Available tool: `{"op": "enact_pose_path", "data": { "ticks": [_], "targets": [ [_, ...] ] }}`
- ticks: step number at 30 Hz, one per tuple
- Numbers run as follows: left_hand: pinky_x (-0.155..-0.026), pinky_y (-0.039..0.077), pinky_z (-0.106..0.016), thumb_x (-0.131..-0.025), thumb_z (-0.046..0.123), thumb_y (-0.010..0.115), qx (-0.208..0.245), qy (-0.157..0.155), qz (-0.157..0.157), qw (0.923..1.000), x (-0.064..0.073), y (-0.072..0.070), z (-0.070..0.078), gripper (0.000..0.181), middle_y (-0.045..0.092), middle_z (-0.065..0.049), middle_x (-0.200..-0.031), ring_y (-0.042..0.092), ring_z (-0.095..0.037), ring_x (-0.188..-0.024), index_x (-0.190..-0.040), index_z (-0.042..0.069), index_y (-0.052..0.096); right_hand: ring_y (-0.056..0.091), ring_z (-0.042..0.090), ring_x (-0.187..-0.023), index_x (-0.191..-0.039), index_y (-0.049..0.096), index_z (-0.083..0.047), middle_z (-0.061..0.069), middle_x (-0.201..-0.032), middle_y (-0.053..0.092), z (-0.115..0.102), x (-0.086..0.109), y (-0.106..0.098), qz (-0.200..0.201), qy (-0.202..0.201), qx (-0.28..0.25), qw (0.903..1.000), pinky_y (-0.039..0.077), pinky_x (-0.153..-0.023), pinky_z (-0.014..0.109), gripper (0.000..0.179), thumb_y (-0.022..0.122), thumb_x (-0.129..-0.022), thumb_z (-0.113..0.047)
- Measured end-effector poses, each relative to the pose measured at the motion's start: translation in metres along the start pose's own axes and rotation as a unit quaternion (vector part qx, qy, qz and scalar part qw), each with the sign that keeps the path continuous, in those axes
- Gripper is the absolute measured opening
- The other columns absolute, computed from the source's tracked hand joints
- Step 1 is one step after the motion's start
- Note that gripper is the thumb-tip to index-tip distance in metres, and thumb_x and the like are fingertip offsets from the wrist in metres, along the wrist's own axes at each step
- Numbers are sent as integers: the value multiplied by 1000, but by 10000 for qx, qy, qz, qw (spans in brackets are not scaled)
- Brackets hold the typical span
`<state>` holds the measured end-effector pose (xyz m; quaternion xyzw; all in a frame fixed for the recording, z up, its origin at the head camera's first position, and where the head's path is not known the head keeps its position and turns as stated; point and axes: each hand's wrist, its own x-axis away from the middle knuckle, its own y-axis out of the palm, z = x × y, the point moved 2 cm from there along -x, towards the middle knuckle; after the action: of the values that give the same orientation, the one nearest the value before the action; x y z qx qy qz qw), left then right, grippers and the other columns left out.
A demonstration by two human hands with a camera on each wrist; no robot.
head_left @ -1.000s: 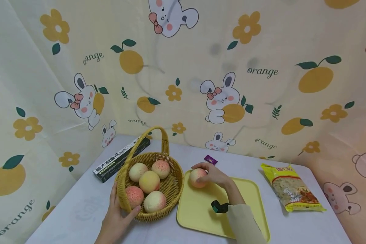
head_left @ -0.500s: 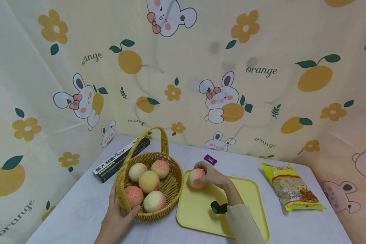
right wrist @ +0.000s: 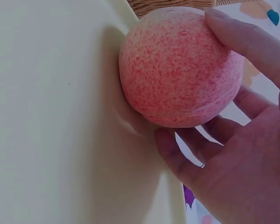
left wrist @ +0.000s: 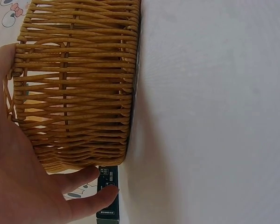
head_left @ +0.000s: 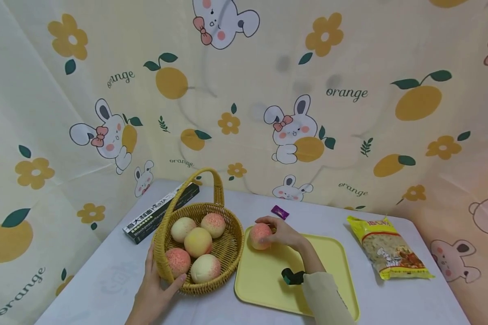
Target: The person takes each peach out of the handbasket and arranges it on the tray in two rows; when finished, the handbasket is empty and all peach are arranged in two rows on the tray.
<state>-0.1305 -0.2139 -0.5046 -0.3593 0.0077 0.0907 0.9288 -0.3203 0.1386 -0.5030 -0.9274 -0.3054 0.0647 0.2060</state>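
Now the round, pink-speckled, matte-skinned peach (head_left: 260, 236), gripped by the right hand (head_left: 282, 233) at the far left corner of the rectangular pale-yellow tray (head_left: 268, 284), shows more red than a second ago, apparently turned in place rather than lifted, while the left hand (head_left: 154, 291) holds the round golden-brown wicker basket (head_left: 207, 287).

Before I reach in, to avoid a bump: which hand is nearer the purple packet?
Right. The right hand, holding a peach, is in front of the packet; the left hand is farther off to the left, gripping the basket.
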Motion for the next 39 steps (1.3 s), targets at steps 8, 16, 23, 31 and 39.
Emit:
{"op": "enact_pose_path", "data": {
  "ticks": [8, 16, 23, 31, 39],
  "targets": [
    [-92, 39, -77, -90, 52, 68, 13, -109, -50, 9999, 0, -2, 1, 103, -17, 3, -165, 30, -57, -137, -162, 21, 2, 55, 32, -116, -138, 52, 4, 21, -136, 54, -3, -2, 1, -7, -28, -156, 9999, 47, -98, 48, 60, 76, -84, -3],
    [-91, 38, -78, -90, 52, 69, 18, -121, -35, 9999, 0, 0, 0, 102, -19, 5, -165, 29, -58, -137, -162, 19, 5, 48, 44, -128, -137, 53, 3, 28, -139, 50, -13, -5, -5, -41, -369, -318, 9988, 42, -106, 54, 55, 72, -86, -6],
    [-92, 37, -78, -91, 51, 68, 80, -98, -37, 9999, 1, 0, 1, 100, -19, 5, -165, 27, -58, -138, -162, 18, 7, 45, 47, -131, -136, 56, -1, 20, -137, 55, -33, -17, -7, 54, -438, -528, 9976, 33, -110, 61, 49, 72, -90, -7],
    [-92, 38, -78, -91, 50, 68, 44, -38, 10, 10000, 0, 1, 0, 99, -17, 2, -165, 27, -58, -138, -162, 17, 7, 52, 33, -128, -136, 56, -5, 14, -137, 56, -66, -37, 8, -249, -544, -611, 9963, 46, -105, 46, 50, 74, -89, -9],
    [-91, 40, -76, -91, 54, 67, 0, -119, -41, 9999, -1, 2, -4, 100, -17, 0, -166, 29, -57, -137, -162, 17, 8, 47, 46, -130, -139, 49, 7, 29, -140, 49, -88, -64, 34, -708, -887, -698, 9911, 38, -109, 57, 56, 71, -89, -2]
  ]
}}
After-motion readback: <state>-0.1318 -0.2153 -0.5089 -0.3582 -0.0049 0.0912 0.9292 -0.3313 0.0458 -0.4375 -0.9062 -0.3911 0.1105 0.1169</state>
